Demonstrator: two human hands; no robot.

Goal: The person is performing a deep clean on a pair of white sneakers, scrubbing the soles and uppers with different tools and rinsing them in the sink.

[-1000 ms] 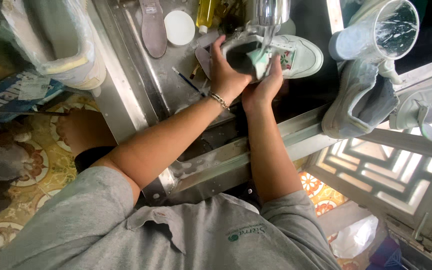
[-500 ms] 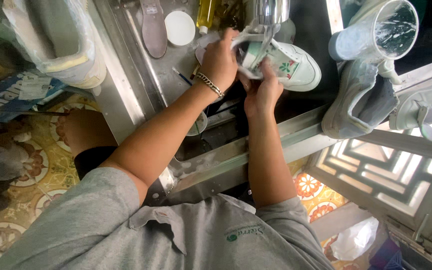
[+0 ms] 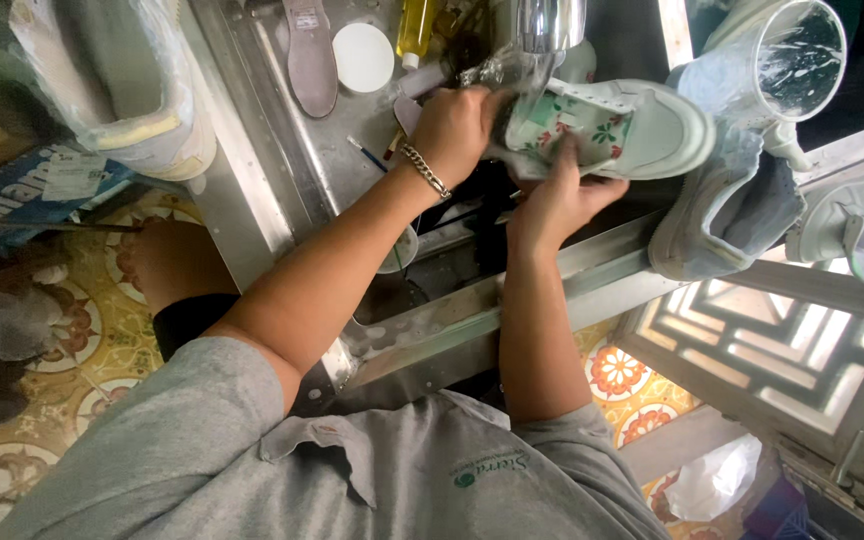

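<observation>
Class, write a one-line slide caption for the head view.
Both hands, left hand and right hand, hold a white floral sneaker under a steel tap.

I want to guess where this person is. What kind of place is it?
Probably a shoe-washing spot. Both hands hold a white sneaker under a metal tap over a steel sink. More shoes rest on the rim, and a loose insole lies nearby.

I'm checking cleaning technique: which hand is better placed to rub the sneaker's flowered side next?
Probably left: the left hand sits on top of the sneaker beside the faucet, while the right hand props it from below.
</observation>
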